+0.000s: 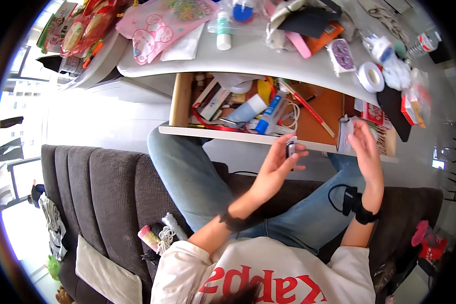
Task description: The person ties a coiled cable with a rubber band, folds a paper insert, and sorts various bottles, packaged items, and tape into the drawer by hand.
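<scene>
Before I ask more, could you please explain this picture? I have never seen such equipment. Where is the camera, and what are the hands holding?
There is no machine here, only one person's two bare hands. The single picture comes from a camera on the head, looking forward and down, so the white shirt and jeans appear from above. On the desk lie, among other things, a tape roll and a plastic bottle. The open drawer holds a blue tube, among other items. The left hand holds a small dark object; the right hand holds a pale flat object. I cannot name either surely.
</scene>
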Demonstrator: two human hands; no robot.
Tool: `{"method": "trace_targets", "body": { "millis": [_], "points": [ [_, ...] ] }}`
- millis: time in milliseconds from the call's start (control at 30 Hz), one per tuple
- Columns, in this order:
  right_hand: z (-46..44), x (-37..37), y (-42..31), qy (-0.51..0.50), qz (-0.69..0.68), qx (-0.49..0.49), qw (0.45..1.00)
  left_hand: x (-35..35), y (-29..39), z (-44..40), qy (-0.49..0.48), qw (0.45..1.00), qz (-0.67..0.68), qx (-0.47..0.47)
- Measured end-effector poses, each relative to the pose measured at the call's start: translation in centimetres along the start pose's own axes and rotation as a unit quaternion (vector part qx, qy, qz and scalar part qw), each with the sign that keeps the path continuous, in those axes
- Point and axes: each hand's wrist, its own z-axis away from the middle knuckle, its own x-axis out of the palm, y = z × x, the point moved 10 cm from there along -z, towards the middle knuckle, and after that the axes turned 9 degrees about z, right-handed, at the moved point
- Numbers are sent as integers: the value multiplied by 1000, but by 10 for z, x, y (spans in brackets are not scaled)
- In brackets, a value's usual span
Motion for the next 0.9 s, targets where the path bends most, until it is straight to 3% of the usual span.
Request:
{"method": "trace_targets", "body": {
  "millis": [100, 167, 233, 333, 600, 900],
  "points": [
    [10, 57, -11, -117, -183, 18, 976, -3, 3, -8, 19, 999, 2, 32],
    [13, 88, -12, -144, -244, 35, 958, -5, 10, -10, 17, 998, -1, 59],
    [10, 106, -21, -149, -143, 8, 978, -2, 20, -11, 6, 996, -15, 83],
    [2, 122, -15, -121, -122, 34, 985, -15, 27, -11, 25, 996, 5, 87],
    [-10, 129, -19, -108, -213, -11, 971, -32, 41, -17, 45, 997, -51, 36],
    [-6, 130, -17, -156, -152, -23, 976, -39, 38, -15, 52, 995, -77, -44]
  ]
}}
